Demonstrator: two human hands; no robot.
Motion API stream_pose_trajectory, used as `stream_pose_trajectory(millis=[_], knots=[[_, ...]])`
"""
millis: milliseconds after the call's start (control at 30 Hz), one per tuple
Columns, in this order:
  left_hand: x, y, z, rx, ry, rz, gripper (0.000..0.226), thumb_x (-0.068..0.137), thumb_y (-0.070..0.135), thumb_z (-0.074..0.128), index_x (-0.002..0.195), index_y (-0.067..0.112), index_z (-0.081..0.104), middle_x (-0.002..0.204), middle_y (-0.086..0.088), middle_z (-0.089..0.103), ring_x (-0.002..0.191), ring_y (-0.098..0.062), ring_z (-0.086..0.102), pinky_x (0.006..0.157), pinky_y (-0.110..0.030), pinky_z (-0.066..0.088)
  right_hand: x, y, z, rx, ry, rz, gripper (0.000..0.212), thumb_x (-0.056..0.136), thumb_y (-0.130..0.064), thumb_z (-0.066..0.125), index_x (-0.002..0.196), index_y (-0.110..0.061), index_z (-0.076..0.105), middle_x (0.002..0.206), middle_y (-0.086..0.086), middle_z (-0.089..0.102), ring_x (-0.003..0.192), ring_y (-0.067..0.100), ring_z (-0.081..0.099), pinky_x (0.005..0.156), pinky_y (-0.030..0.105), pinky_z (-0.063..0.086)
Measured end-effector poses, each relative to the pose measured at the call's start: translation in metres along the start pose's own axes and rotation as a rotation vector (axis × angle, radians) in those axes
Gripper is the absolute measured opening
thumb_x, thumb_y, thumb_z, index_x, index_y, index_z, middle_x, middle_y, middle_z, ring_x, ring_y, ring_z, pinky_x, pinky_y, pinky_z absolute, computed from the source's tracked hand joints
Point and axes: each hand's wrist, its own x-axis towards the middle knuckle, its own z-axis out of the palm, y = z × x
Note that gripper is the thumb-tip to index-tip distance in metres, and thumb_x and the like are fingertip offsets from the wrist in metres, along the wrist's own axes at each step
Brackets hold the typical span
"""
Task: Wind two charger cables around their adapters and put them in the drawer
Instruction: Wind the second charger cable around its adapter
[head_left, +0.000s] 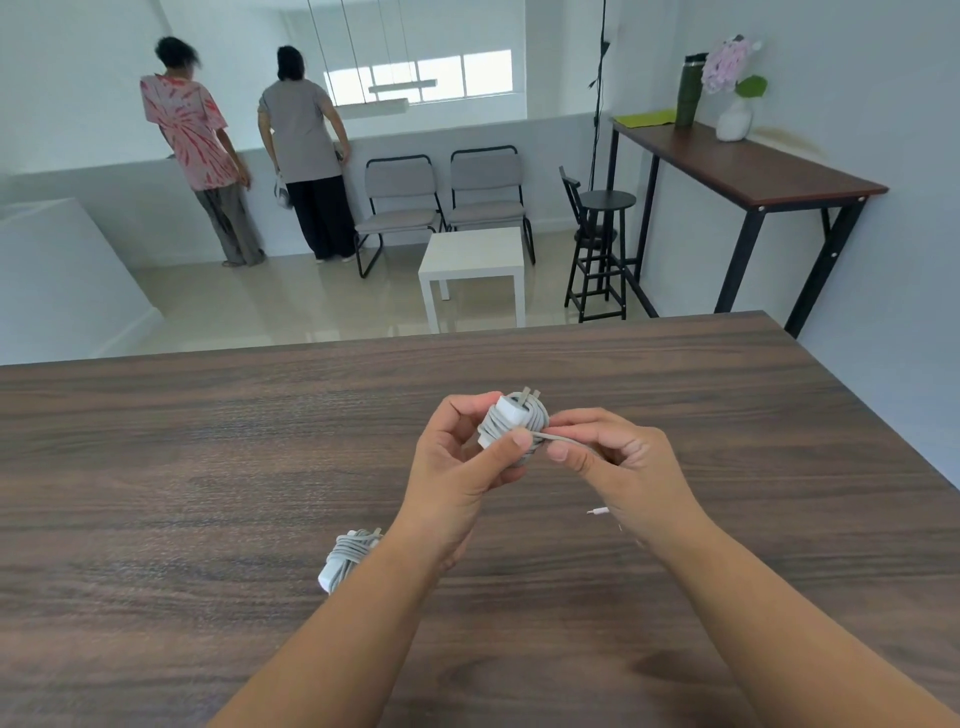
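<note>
So the left hand (457, 457) is gripping a white square adapter (511, 423) wrapped in grey cable above mid-table, while the right hand (621, 470) is pinching the loose cable end (563, 440). Another wound white adapter bundle (347, 558) is lying on the dark wood-grain table (182, 467), toward its near edge.

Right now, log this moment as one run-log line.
left hand: holds second charger | right hand: pinches its cable tail | first charger: wound, on table | drawer: unseen
</note>
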Motion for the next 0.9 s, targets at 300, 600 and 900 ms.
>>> stream_pose_trajectory(millis=[300,600,900], knots=[[0.004,0.0,-0.002,-0.109,-0.135,0.002,0.036,0.074,0.018,0.073,0.108,0.019,0.062,0.106,-0.007,0.07,0.084,-0.015,0.067,0.065,-0.025,0.055,0.006,-0.01,-0.003,-0.066,-0.024,0.082,0.008,0.075,-0.027,0.076,0.077,-0.019,0.077,0.07,0.003,0.071,0.061,0.011,0.057,0.06,0.022,0.045],[0.01,-0.001,-0.018,-0.097,-0.251,-0.125,0.043,0.067,0.02,0.065,0.109,0.015,0.064,0.116,-0.013,0.071,0.077,-0.015,0.062,0.053,-0.021,0.047,0.021,-0.031,-0.029,-0.444,-0.246,0.113,0.007,0.083,-0.019,0.072,0.078,-0.024,0.073,0.064,-0.018,0.064,0.06,-0.003,0.053,0.061,0.011,0.041],[0.01,-0.007,-0.015,-0.248,-0.245,-0.176,0.045,0.066,0.017,0.066,0.11,0.011,0.062,0.113,-0.011,0.07,0.076,-0.015,0.064,0.052,-0.021,0.049,0.024,-0.028,-0.029,-0.285,-0.26,0.095,0.008,0.085,-0.014,0.07,0.077,-0.015,0.07,0.057,0.0,0.045,0.058,0.017,0.04,0.057,0.022,0.036]])
